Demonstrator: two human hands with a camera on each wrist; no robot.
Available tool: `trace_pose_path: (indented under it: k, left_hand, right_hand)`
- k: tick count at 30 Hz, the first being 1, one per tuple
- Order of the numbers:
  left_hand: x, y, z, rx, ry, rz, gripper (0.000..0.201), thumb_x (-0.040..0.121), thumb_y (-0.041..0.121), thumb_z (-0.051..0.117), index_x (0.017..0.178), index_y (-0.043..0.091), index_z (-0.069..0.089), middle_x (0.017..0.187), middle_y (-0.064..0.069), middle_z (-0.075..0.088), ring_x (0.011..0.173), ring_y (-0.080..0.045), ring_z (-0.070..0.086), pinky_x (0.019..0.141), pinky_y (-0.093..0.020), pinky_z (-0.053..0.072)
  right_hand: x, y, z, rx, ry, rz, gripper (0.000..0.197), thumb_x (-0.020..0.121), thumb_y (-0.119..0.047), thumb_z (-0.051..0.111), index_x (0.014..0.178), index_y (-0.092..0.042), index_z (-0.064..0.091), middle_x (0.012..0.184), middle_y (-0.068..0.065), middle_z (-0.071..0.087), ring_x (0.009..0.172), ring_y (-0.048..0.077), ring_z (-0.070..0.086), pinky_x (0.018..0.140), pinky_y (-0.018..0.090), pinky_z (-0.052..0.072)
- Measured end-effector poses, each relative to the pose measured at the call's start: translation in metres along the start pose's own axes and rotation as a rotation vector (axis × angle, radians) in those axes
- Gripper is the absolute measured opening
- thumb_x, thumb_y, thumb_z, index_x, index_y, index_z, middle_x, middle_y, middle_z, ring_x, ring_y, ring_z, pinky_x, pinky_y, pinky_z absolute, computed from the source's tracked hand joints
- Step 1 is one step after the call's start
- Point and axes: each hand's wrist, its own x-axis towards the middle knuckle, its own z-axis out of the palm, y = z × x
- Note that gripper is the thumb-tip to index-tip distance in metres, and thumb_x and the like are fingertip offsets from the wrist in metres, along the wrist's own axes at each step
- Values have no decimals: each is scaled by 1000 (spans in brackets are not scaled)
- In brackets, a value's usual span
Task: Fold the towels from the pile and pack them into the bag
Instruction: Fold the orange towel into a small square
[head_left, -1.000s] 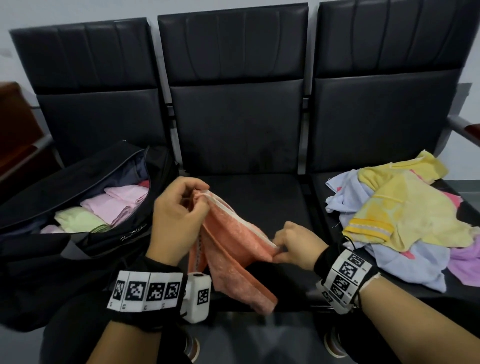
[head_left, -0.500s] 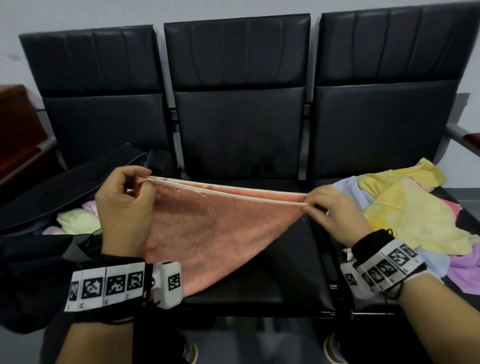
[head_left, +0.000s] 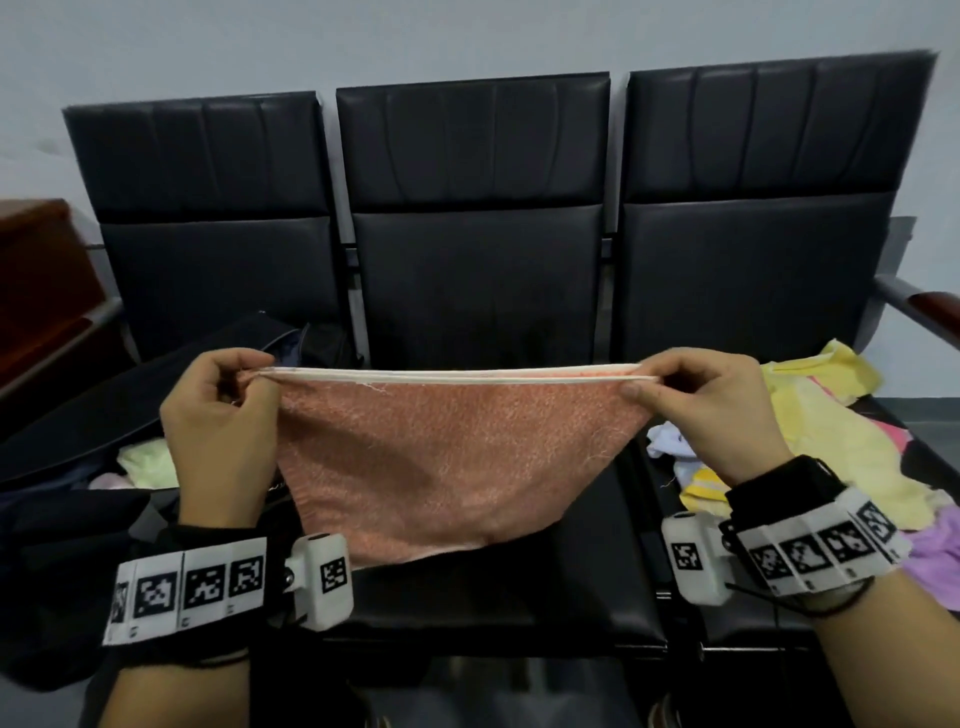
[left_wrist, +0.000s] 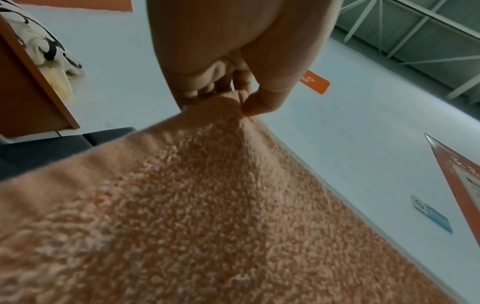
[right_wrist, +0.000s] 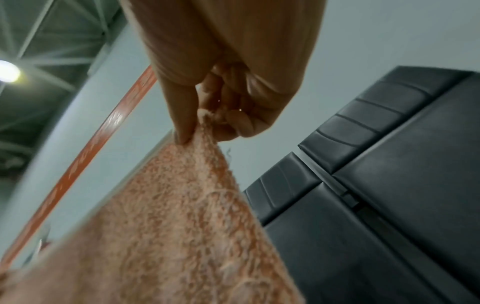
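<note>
Orange towel (head_left: 447, 457) stretched taut above middle seat (head_left: 587, 587); left hand (head_left: 221, 421) and right hand (head_left: 711, 405) pinch doubled top corners, aligning edges for folding.

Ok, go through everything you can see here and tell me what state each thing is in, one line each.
Orange towel: doubled over, top edge pulled taut, hanging over the middle seat.
Left hand: pinches the towel's left corner.
Right hand: pinches the right corner.
Bag: open, folded towels inside.
Pile: unfolded, heaped on the right seat.
</note>
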Motion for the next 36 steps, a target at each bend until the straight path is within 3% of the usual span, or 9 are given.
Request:
trace_pose_path:
  k: [6, 9, 12, 16, 18, 20, 25, 31, 36]
  left_hand:
    - [3, 10, -4, -66, 44, -5, 24, 78, 14, 56, 80, 34, 69, 75, 9, 67, 66, -7, 57, 58, -25, 47]
    - [11, 4, -2, -57, -5, -44, 22, 75, 20, 55, 80, 35, 71, 76, 12, 69, 65, -1, 58, 57, -14, 47]
    - [20, -13, 18, 26, -119, -116, 22, 77, 17, 56, 80, 31, 72, 79, 9, 72, 70, 4, 62, 62, -9, 47]
    - [35, -23, 49, 84, -157, -147, 22, 86, 4, 53, 92, 15, 72, 91, -7, 71, 92, -27, 68, 83, -36, 54]
    - [47, -15, 53, 44, -123, -93, 23, 86, 6, 53, 90, 21, 70, 90, -2, 69, 88, -22, 66, 84, -37, 55]
    - [59, -5, 49, -1, -91, -9, 28, 83, 8, 52, 83, 33, 66, 85, 10, 67, 84, -10, 64, 77, -23, 54]
    - [48, 1, 34, -135, -100, 61, 27, 81, 12, 55, 84, 37, 65, 85, 14, 66, 80, 1, 62, 75, -16, 50]
    - [-13, -68, 34, -7, -258, -193, 27, 75, -6, 57, 68, 20, 63, 69, 2, 63, 72, -13, 55, 69, -26, 45]
    - [-61, -110, 31, 205, -600, -423, 28, 77, -12, 55, 56, 7, 59, 52, -2, 52, 57, -19, 46, 55, -28, 36]
  right_hand:
    - [-1, -21, -13, 110, 72, -75, 17, 83, -11, 75, 94, -23, 76, 81, -2, 71, 73, 10, 65, 64, 20, 55]
    - [10, -13, -14, -57, 70, -73, 22, 82, -17, 76, 95, -35, 75, 80, -10, 70, 75, 8, 65, 68, 20, 54]
    - [29, 9, 2, -198, 51, 71, 15, 83, -14, 74, 79, -28, 70, 72, -4, 69, 66, 16, 63, 66, 38, 56]
    - [53, 24, 21, -112, 63, 211, 15, 87, -10, 67, 77, -21, 63, 71, 5, 70, 59, 15, 66, 58, 40, 56]
    - [63, 17, 20, -39, 109, 145, 14, 88, -11, 66, 81, -23, 65, 81, 1, 72, 76, 19, 71, 72, 44, 60]
    - [69, 6, 14, -24, 165, 37, 14, 88, -17, 65, 84, -31, 67, 92, -2, 74, 89, 17, 71, 81, 40, 59]
    - [41, -4, 1, 54, 203, -98, 15, 91, -18, 63, 88, -33, 66, 95, -7, 73, 92, 13, 69, 82, 26, 54]
    - [-30, 68, 21, 111, 55, 235, 19, 97, -4, 56, 87, -20, 56, 75, -14, 59, 72, 7, 54, 69, 27, 47]
    - [-78, 124, 27, 49, -79, 452, 13, 95, -8, 60, 84, -15, 58, 72, -2, 60, 70, 14, 54, 66, 33, 44]
